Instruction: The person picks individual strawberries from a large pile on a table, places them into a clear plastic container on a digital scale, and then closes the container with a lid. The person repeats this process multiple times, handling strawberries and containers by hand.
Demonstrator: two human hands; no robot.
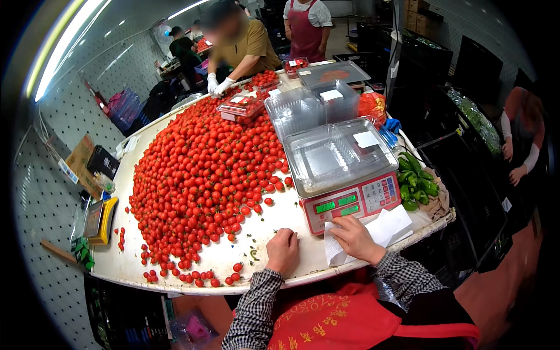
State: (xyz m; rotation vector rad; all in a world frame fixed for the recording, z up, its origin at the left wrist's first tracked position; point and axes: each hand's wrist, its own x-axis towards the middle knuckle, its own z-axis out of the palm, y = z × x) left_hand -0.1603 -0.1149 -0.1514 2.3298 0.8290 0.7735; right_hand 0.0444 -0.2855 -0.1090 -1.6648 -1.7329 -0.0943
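Note:
A large heap of cherry tomatoes (205, 170) covers the left and middle of a white table (302, 258). My left hand (283, 250) rests loosely curled at the near edge; whether anything is inside it cannot be seen. My right hand (356, 238) lies with bent fingers on a white paper towel (334, 251), just in front of a red and white digital scale (354, 201). On the scale's pan sits an open clear plastic clamshell box (323, 153) with a white label (366, 139) on its lid. Stacked clear boxes (295, 109) stand behind it.
Green peppers (413, 181) lie right of the scale. A filled tomato box (241, 107) sits on the heap. A co-worker's white-gloved hands (221, 86) are at the far edge. A yellow-framed device (103, 221) stands left. Another person is at the right among black crates (459, 175).

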